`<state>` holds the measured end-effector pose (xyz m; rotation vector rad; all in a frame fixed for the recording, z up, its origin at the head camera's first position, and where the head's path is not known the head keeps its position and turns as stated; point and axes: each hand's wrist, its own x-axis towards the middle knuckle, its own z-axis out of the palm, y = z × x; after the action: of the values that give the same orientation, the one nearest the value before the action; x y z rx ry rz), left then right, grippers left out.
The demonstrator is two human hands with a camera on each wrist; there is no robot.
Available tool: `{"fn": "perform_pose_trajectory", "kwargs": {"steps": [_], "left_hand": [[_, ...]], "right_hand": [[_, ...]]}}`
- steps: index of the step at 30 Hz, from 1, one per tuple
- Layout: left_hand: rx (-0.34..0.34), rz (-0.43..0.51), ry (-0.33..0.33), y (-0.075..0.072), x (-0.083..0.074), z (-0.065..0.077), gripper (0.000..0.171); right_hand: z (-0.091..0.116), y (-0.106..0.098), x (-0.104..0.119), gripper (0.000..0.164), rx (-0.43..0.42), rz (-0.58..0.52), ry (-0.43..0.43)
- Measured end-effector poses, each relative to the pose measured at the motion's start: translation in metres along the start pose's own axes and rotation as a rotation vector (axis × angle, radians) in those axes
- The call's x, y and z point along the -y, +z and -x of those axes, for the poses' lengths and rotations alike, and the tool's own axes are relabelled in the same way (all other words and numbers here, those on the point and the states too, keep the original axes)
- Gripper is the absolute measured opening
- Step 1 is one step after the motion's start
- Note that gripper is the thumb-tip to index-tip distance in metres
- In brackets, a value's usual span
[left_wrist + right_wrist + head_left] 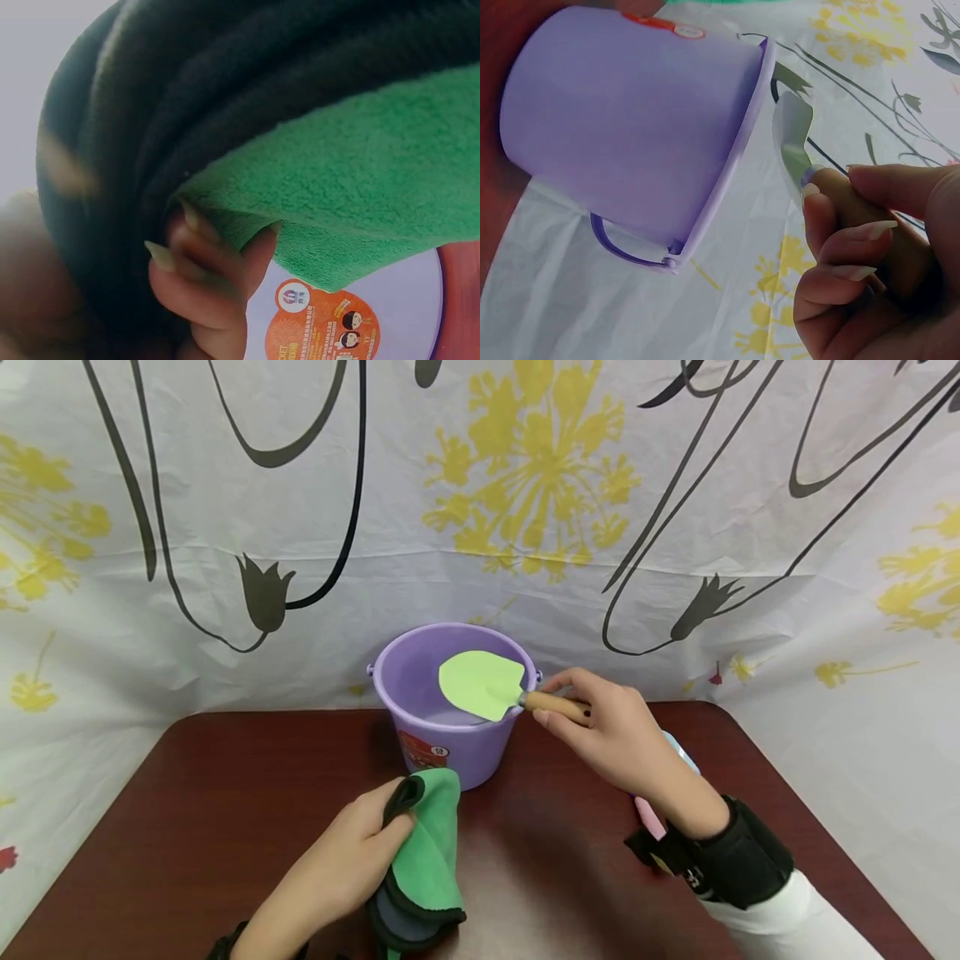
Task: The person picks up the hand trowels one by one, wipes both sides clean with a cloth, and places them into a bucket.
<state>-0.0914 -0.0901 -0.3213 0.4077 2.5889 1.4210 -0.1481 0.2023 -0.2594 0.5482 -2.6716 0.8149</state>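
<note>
My right hand (611,727) grips the wooden handle of a small hand trowel (480,683) with a pale green blade. The blade is over the mouth of a purple bucket (480,752), overlapping its right rim in the head view. In the right wrist view the trowel blade (795,131) shows beside the bucket's rim (742,150), with fingers curled round the handle. My left hand (352,852) pinches a folded green cloth (431,843) with black edging, in front of the bucket. Close up in the left wrist view, the cloth (360,157) partly hides the bucket's round orange label.
The bucket stands at the back of a dark red-brown table (247,793). A pink-handled item (649,818) and a light blue piece (681,752) lie partly hidden under my right forearm. A white cloth backdrop (337,652) with floral prints hangs behind and beside the table.
</note>
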Motion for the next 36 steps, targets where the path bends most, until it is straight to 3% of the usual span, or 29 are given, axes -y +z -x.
{"fn": "perform_pose_trajectory", "kwargs": {"steps": [13,26,36], "left_hand": [[0.032,-0.060,0.041,0.005,0.002,-0.001,0.005],[0.034,-0.049,0.101,0.008,0.005,-0.003,0.015],[0.020,-0.077,0.079,0.009,0.004,-0.003,0.009]], "right_hand": [[-0.048,0.008,0.010,0.016,0.105,0.034,-0.062],[-0.077,0.033,0.009,0.015,0.194,0.135,-0.044],[-0.092,0.046,0.015,0.013,0.259,0.192,-0.044]]}}
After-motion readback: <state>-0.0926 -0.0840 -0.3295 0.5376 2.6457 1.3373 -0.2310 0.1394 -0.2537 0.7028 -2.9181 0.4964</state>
